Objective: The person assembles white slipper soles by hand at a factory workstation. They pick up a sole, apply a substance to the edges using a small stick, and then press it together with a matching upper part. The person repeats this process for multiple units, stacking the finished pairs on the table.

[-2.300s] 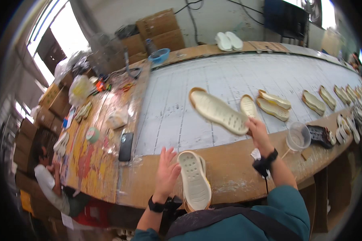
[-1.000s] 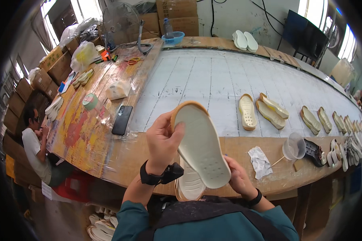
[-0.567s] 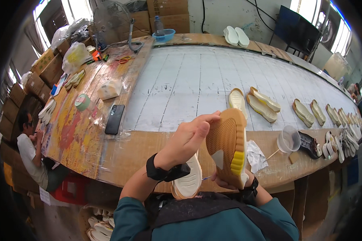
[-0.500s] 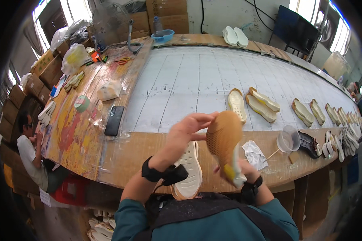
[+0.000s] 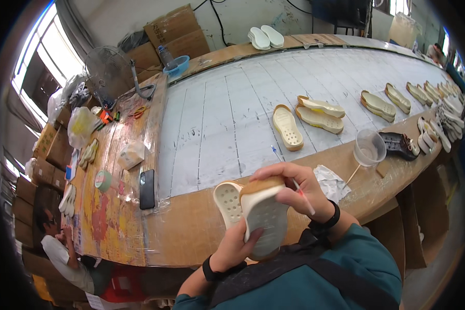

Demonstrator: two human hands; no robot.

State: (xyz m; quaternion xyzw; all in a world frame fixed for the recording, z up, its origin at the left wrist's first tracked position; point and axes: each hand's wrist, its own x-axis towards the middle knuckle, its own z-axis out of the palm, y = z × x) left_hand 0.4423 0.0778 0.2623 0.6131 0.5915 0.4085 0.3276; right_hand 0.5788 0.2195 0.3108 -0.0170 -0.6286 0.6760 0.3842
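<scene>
Between my hands is a shoe sole (image 5: 267, 227), tilted with its white, hole-dotted inner face toward me and a tan rim at its upper end. My left hand (image 5: 231, 248) is closed on its lower left side, the thumb on the inner face. Up at the top end, my right hand (image 5: 304, 187) is closed around the edge. A thin pen-like stick (image 5: 306, 201), white and red with a blue end, also runs through the right hand's fingers. Behind the held sole, a second sole (image 5: 226, 200) lies at the bench's near edge, partly covered.
Several soles stand on the white lined surface, the nearest sole (image 5: 287, 128) just beyond my right hand. Crumpled paper (image 5: 331, 182), a clear plastic cup (image 5: 369, 147) and a dark shoe (image 5: 399, 144) sit to the right. A phone (image 5: 146, 189) lies left. Another person (image 5: 67, 258) sits far left.
The held sole has turned from its tan underside to its white inner face and come lower. My left hand moved down to its lower side, my right hand up to its top. The view has shifted.
</scene>
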